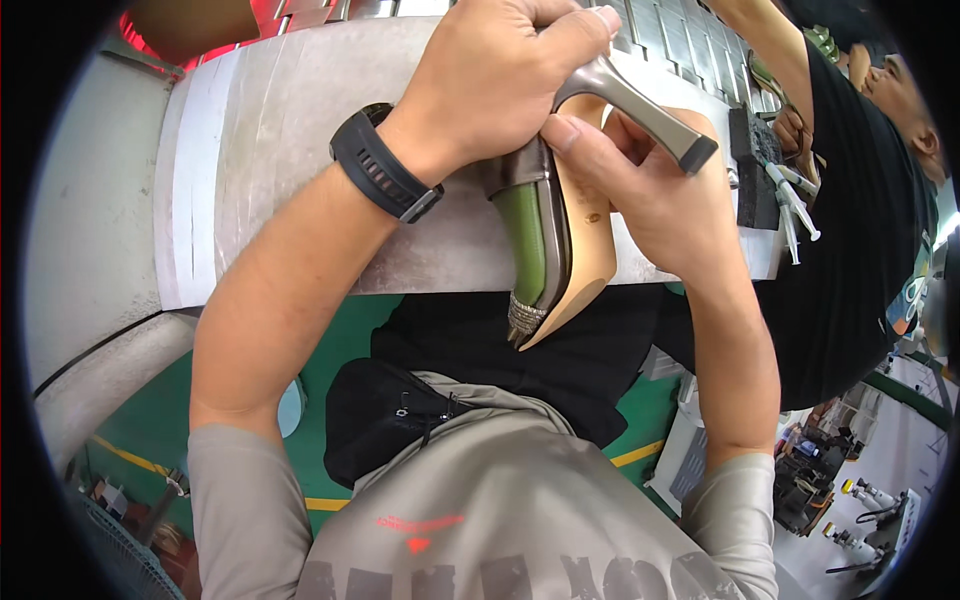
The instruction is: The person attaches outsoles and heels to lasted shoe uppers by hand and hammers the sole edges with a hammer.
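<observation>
A high-heeled shoe [548, 235] is held sole outward over the near edge of the worktop, its toe pointing down toward me. Its upper is dark with a green inner part [527, 232], and a sparkly band [524, 315] sits near the toe. The tan outsole [590, 250] lies along its right side. My left hand [490, 85] is wrapped round the heel end, and the tall grey heel [640, 115] sticks out to the right. My right hand [650, 190] grips the outsole's side, thumb near the base of the heel; its other fingers are partly hidden behind.
A pale worktop [290, 140] spans the front, with a metal slat conveyor [680, 40] behind it. To the right, syringe-like applicators [790, 205] hang by a dark block [752, 160]. A co-worker in a black shirt [850, 250] stands close on that side, hands by another shoe.
</observation>
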Motion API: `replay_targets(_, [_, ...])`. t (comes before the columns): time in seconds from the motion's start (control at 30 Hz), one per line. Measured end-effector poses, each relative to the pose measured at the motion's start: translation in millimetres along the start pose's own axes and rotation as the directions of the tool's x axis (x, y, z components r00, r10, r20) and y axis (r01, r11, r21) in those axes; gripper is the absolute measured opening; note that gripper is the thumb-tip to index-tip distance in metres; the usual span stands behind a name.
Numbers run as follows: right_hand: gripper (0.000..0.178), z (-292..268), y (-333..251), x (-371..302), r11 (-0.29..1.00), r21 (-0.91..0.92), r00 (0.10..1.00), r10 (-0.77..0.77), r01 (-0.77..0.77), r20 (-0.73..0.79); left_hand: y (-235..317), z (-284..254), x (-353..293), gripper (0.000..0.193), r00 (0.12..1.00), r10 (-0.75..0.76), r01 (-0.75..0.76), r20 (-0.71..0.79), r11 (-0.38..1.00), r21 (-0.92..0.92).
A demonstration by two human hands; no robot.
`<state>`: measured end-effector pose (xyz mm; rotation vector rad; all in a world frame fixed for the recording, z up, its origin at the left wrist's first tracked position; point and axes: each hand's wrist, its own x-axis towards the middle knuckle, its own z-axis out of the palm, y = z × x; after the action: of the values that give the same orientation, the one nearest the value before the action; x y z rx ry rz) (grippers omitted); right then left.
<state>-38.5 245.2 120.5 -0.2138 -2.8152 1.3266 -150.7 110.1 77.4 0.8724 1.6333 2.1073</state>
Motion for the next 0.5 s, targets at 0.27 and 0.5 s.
replay_targets(0.27, [0.037, -18, -2, -8, 0.995, 0.007, 0.978, 0.098, -0.101, 0.183, 3, -4, 1, 0.034, 0.996, 0.079, -0.072, -0.048, 0.989, 0.130])
replay_targets(0.5, [0.034, -16, -10, -9, 0.992, 0.003, 0.975, 0.120, -0.122, 0.187, -4, -3, 4, 0.032, 0.991, 0.121, -0.106, -0.064, 0.974, 0.199])
